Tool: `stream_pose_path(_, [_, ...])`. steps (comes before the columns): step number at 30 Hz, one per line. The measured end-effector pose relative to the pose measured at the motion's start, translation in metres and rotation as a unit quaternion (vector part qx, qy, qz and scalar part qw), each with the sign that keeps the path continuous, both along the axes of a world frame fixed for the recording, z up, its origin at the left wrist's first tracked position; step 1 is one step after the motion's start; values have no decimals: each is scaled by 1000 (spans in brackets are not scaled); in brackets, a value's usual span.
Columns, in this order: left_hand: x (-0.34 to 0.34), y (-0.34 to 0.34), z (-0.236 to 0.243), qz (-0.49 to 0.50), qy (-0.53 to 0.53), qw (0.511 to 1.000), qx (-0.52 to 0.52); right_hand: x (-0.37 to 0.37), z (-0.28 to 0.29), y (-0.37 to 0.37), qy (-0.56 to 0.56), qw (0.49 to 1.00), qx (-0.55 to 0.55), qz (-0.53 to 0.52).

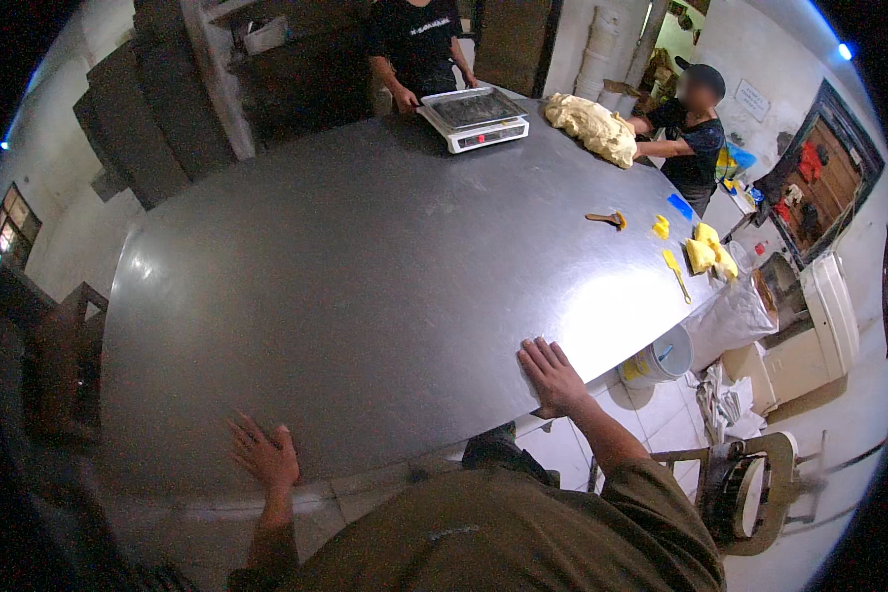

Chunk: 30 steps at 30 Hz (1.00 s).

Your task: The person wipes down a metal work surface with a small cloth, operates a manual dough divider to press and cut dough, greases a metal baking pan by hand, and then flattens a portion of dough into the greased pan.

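Observation:
Both my hands rest on the near side of a large metal table [365, 276]. My left hand [264, 452] lies with its fingers spread at the near left, holding nothing. At the near right edge, my right hand [553, 377] is flat, fingers stretched out and likewise bare of any object. Closest to it on the tabletop is a yellow spatula-like tool [676, 274]. Beyond that sit soft yellow lumps [705, 252], a smaller yellow piece [660, 227], a brown wooden-handled brush or spoon [607, 219] and a blue flat piece [680, 205].
At the far side, one person stands behind a white scale [476, 123] topped by a dark tray. Another person at the far right has both hands at a big mass of dough [594, 128]. A white bucket [661, 357] and a sack [735, 321] stand beside the table's right edge.

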<state>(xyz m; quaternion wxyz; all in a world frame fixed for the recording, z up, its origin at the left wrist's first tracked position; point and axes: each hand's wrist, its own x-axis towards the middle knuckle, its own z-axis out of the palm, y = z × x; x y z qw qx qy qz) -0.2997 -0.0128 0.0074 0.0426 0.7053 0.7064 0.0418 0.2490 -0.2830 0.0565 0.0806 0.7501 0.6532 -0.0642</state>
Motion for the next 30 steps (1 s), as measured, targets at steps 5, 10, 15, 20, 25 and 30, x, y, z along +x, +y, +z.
stream_pose_path(5, [8, -1, 5, 2, -11, 999, -37, 3, -2, -1, -10, 1000, -7, 0])
stream_pose_path(10, [-21, -1, -22, 2, -42, 998, -49, -3, 7, 9, 17, 1000, 2, 12])
stream_pose_path(15, [15, -1, 30, 0, 8, 997, -77, 5, -18, -4, 35, 998, 47, 7])
stream_pose_path(20, [-2, -4, 0, 1, -28, 1000, -3, 4, -22, -1, 20, 998, 62, 26])
stream_pose_path(25, [7, -9, 16, 3, -30, 1000, 1, 8, -27, -3, -3, 998, 55, 30])
stream_pose_path(30, [-1, -8, 2, 16, -92, 995, 32, -1, -13, 4, 16, 999, 27, 24])
